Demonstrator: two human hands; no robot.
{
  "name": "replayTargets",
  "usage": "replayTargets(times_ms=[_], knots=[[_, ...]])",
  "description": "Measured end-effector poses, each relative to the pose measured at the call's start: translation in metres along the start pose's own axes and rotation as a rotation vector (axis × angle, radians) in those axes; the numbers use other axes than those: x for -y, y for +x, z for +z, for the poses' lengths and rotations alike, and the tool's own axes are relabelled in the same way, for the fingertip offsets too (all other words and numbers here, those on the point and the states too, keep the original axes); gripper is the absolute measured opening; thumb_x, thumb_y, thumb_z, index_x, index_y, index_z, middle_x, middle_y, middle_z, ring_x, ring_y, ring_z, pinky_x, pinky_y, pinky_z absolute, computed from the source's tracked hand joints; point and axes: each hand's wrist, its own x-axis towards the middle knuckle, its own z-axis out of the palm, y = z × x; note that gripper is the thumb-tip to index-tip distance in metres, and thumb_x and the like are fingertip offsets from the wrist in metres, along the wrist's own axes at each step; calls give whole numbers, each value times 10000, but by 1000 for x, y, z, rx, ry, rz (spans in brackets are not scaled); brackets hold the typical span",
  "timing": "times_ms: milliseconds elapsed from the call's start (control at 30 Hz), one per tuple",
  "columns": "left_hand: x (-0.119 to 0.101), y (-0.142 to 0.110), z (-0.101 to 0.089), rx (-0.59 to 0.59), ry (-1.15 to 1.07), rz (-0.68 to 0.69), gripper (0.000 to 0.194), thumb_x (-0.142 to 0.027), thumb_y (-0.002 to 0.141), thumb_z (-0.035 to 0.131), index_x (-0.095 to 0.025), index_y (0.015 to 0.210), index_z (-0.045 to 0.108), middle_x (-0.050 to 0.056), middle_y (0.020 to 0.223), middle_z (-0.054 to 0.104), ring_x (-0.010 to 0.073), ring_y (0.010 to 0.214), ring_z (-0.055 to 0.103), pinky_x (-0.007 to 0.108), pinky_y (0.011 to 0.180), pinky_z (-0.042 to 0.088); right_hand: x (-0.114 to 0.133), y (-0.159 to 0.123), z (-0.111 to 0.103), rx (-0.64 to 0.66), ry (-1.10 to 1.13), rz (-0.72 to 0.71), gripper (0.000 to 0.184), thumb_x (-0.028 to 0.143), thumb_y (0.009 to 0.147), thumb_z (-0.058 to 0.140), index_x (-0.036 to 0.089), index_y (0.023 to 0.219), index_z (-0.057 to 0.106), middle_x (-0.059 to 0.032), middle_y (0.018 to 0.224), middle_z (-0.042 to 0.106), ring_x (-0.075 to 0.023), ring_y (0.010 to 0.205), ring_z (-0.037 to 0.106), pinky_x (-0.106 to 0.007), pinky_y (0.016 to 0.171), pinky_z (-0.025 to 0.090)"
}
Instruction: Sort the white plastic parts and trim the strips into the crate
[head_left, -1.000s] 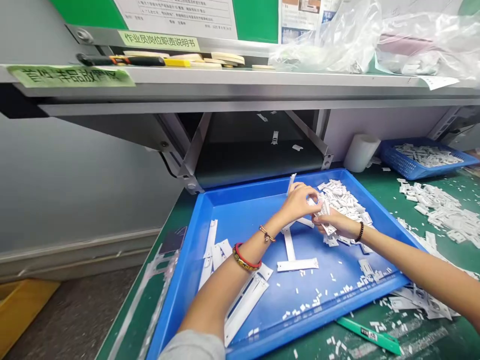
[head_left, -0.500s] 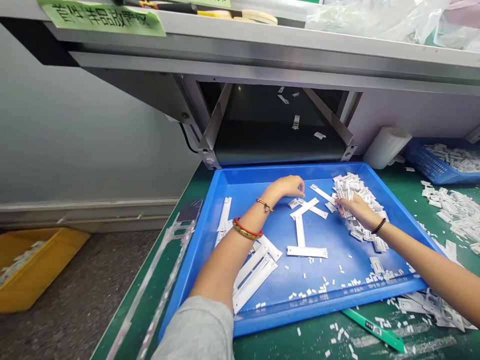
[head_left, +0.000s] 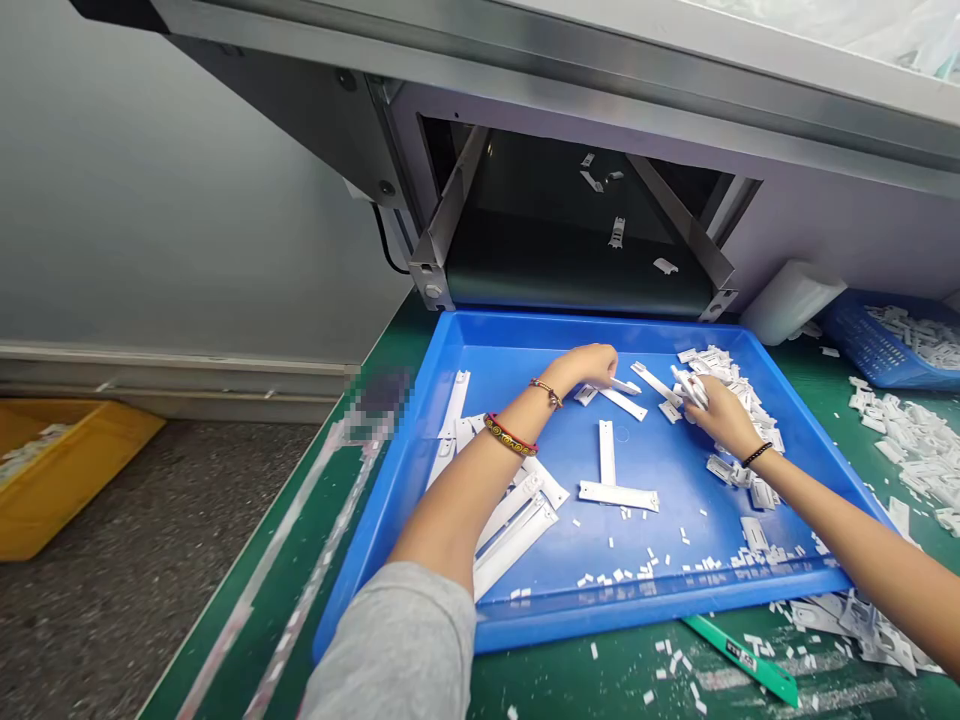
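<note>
My left hand [head_left: 595, 366] is closed over the tray's middle, pinching a white plastic strip [head_left: 625, 386] that points to the right. My right hand [head_left: 718, 412] is closed around several small white plastic parts [head_left: 690, 388], in front of a heap of similar parts [head_left: 741, 385]. Both hands are above a blue tray [head_left: 585, 628]. Between them lies another long strip [head_left: 654, 382]. Nearer to me, two strips form a T, the crosspiece [head_left: 619, 496] at the bottom. Longer white strips [head_left: 517, 540] are stacked left, partly hidden behind my left forearm.
A dark conveyor belt [head_left: 570, 270] with a few white parts ends behind the tray. At right are a blue basket [head_left: 862, 345], a white roll [head_left: 793, 302] and loose parts [head_left: 911, 435]. A green knife [head_left: 742, 658] lies in front; a yellow bin [head_left: 82, 470] stands left.
My left hand has closed on a strip and lifted it off the others. My right hand has turned, its bundle of parts tipping toward the left. The view has dipped lower.
</note>
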Motion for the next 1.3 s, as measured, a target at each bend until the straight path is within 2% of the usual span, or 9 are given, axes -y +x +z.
replayTargets(times_ms=[267, 400, 500, 600, 733, 967, 1133, 1200, 1300], knots=[[-2, 0, -7, -5, -83, -13, 213, -50, 737, 536, -146, 893, 644, 64, 933, 715, 162, 764, 599, 239, 587, 358, 14, -7, 6, 150, -374, 19, 219, 333, 943, 508, 191, 1102, 554, -125, 1157, 660, -281, 917, 658, -297, 587, 372], [-1, 0, -7, 3, -96, -12, 162, -116, 744, 572, -141, 869, 671, 64, 884, 713, 175, 737, 584, 256, 591, 352, 15, -6, 0, 161, -422, 53, 226, 285, 894, 555, 186, 1097, 564, -131, 1142, 667, -280, 902, 661, -293, 574, 355], [3, 3, -6, 0, -104, 13, 189, -141, 741, 576, -143, 890, 692, 62, 896, 716, 176, 743, 584, 255, 597, 352, 12, -4, -6, 122, -402, 95, 238, 269, 825, 607, 190, 1046, 567, -116, 1003, 695, -279, 853, 656, -282, 564, 327], [8, 7, -5, -41, -116, 42, 268, -126, 706, 573, -149, 941, 702, 63, 989, 719, 176, 808, 600, 235, 632, 380, 8, 1, -13, 63, -244, 148, 195, 287, 775, 602, 190, 938, 556, -84, 842, 679, -254, 762, 628, -277, 575, 334], [17, 7, -12, -45, -163, 64, 271, -176, 699, 564, -142, 924, 711, 58, 968, 728, 180, 824, 615, 230, 666, 411, 6, 8, -22, 26, 158, 127, 156, 344, 719, 537, 202, 775, 503, -39, 751, 634, -204, 676, 577, -278, 592, 401], [21, -23, -50, 31, -210, 193, 307, -342, 745, 573, -135, 900, 739, 42, 974, 742, 185, 949, 637, 204, 812, 429, 32, -5, -40, 222, 492, 127, 264, 432, 734, 623, 193, 814, 547, 13, 621, 596, -137, 489, 518, -260, 486, 413], [23, -43, -77, 130, -142, 159, 322, -373, 734, 607, -210, 965, 761, -44, 991, 734, 186, 1032, 612, 224, 937, 390, 66, -14, -47, 574, 794, -55, 365, 465, 784, 695, 183, 993, 598, -40, 900, 721, -92, 499, 521, -240, 476, 458], [25, -44, -79, 100, -158, 125, 325, -359, 756, 590, -222, 996, 760, -53, 1015, 725, 184, 1057, 601, 228, 954, 380, 68, -14, -45, 575, 838, -29, 371, 474, 794, 694, 185, 1001, 588, -51, 958, 724, -86, 506, 523, -234, 464, 451], [27, -33, -66, 72, -179, 67, 317, -328, 773, 575, -181, 986, 757, -22, 981, 721, 183, 1021, 611, 224, 917, 396, 59, -11, -40, 455, 738, 56, 324, 491, 815, 662, 186, 865, 565, -9, 729, 666, -99, 494, 514, -249, 496, 449]])
